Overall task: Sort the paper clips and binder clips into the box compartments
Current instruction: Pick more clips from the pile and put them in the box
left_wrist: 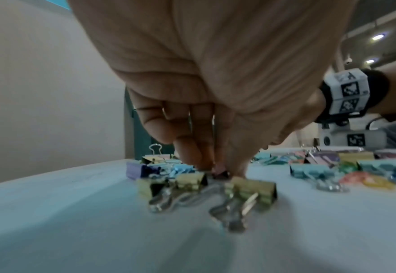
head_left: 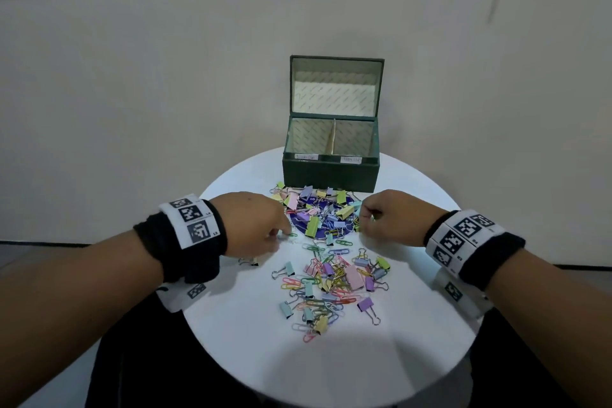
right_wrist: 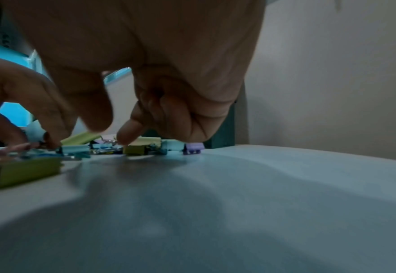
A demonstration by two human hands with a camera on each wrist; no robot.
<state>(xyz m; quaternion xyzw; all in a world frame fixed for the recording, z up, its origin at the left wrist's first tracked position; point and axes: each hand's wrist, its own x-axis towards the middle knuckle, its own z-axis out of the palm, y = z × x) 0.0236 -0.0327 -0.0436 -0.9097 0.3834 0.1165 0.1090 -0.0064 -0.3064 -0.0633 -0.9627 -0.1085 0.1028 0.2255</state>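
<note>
Here, a person is sitting at a round white table (head_left: pixel 414 325) w/ a scatter of pastel binder clips (head_left: pixel 353 276) & paper clips (head_left: pixel 311 281) spread across its middle, none in the box yet. A green box (head_left: pixel 331 172) is standing open at the table's far edge, lid up, w/ two labelled compartments split by a divider. The left hand (head_left: pixel 255 225) is reaching down at the pile's left edge, fingertips (left_wrist: pixel 199 158) bunched & touching the table amid clips near a green paper clip (head_left: pixel 292 235); can't tell if it's actually pinching one. The right hand (head_left: pixel 394 214) is hovering low at the pile's right edge, fingers curled, tips pinching something small; what exactly is too blurred to tell. Both wrists are wearing black bands w/ square markers (head_left: pixel 195 220).
</note>
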